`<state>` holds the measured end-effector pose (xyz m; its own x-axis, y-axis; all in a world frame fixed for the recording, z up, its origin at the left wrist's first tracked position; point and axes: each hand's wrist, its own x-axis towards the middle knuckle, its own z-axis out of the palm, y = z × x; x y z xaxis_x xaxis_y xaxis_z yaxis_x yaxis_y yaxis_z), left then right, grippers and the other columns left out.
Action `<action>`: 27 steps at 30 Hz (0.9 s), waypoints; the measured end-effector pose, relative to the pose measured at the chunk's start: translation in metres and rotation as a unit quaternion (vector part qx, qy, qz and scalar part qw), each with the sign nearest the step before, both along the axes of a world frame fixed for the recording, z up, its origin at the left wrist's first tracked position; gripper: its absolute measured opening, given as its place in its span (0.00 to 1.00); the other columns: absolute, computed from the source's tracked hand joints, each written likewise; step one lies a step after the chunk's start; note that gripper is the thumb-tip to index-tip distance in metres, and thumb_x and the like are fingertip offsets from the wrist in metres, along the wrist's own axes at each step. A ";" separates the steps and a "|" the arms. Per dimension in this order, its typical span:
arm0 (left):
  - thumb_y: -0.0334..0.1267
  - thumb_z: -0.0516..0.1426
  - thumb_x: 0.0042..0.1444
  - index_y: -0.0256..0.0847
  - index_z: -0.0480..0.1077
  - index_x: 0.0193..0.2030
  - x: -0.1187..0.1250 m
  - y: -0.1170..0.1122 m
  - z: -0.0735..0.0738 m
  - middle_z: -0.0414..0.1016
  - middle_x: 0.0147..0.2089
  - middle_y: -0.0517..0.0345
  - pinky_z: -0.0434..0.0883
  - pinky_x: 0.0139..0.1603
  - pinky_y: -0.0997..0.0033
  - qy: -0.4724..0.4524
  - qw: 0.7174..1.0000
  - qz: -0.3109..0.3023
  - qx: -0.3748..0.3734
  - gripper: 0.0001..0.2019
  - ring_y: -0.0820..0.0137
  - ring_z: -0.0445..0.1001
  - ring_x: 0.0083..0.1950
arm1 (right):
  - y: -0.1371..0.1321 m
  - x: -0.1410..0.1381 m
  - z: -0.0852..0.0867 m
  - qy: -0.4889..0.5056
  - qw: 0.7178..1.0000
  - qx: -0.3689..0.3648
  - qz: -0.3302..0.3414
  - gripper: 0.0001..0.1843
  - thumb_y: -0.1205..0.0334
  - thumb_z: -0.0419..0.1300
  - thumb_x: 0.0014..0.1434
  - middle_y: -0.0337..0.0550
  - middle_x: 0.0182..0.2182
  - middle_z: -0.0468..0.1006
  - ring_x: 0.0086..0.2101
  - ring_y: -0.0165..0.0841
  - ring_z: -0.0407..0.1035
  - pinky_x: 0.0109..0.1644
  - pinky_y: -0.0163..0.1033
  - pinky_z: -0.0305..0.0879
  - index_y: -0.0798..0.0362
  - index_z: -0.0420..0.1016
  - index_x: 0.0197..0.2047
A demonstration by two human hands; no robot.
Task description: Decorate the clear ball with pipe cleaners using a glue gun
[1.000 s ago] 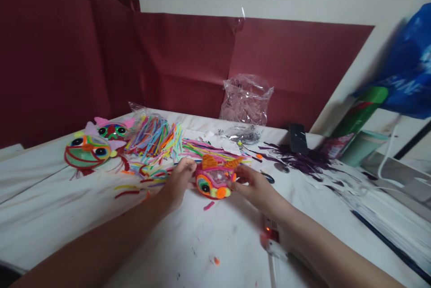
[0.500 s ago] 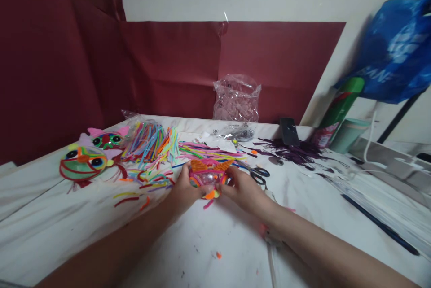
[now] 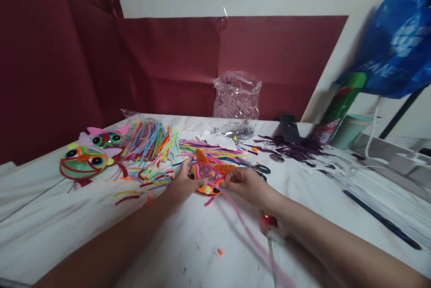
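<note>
we see the craft face between both hands, its nose and eyes toward six o'clock, orange ears toward twelve and two, long axis slanting from ten to four. at its nine, our left hand curls partly closed around its edge; at three, our right hand has fingertips nearly together, whether gripping we cannot tell. a pink fuzzy stem trails toward five across the marbled table; dark red paper covers the wall at twelve.
</note>
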<state>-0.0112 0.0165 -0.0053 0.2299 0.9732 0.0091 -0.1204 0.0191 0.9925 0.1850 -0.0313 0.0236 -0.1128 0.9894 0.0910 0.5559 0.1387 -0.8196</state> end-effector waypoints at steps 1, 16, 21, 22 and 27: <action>0.32 0.66 0.37 0.45 0.57 0.61 0.000 0.000 -0.001 0.73 0.53 0.50 0.72 0.45 0.65 0.001 1.000 -0.002 -0.002 0.41 0.60 0.75 0.49 | -0.002 -0.002 0.001 -0.007 1.000 0.002 -0.008 0.11 0.55 0.63 0.48 0.36 0.21 0.70 0.25 0.30 0.63 0.27 0.34 0.57 0.52 0.69 0.24; 0.34 0.68 0.36 0.42 0.59 0.56 0.005 -0.008 0.006 0.75 0.51 0.48 0.72 0.47 0.63 0.051 0.998 -0.007 0.043 0.38 0.58 0.75 0.48 | 0.000 -0.013 -0.015 0.008 0.998 0.024 -0.061 0.11 0.60 0.62 0.46 0.32 0.21 0.65 0.24 0.27 0.57 0.25 0.32 0.53 0.50 0.61 0.24; 0.33 0.67 0.36 0.40 0.60 0.56 0.006 -0.006 0.005 0.75 0.48 0.50 0.72 0.47 0.64 0.065 0.997 0.008 0.045 0.37 0.60 0.75 0.48 | -0.003 -0.012 -0.019 0.024 1.000 -0.017 -0.008 0.07 0.64 0.59 0.48 0.31 0.16 0.64 0.19 0.26 0.57 0.22 0.31 0.52 0.51 0.63 0.23; 0.33 0.67 0.36 0.40 0.60 0.56 0.006 -0.005 0.004 0.76 0.48 0.50 0.72 0.47 0.64 0.071 0.996 0.012 0.050 0.37 0.60 0.75 0.48 | -0.005 -0.012 -0.019 0.022 1.000 -0.020 -0.001 0.06 0.65 0.58 0.49 0.31 0.16 0.63 0.18 0.26 0.56 0.21 0.31 0.52 0.51 0.64 0.23; 0.33 0.67 0.38 0.40 0.59 0.57 0.006 -0.003 -0.001 0.76 0.50 0.49 0.71 0.48 0.63 0.081 0.995 0.013 0.064 0.38 0.59 0.75 0.49 | -0.010 -0.016 -0.011 -0.014 0.999 0.036 -0.001 0.07 0.70 0.55 0.53 0.34 0.20 0.67 0.23 0.27 0.59 0.27 0.31 0.55 0.53 0.66 0.24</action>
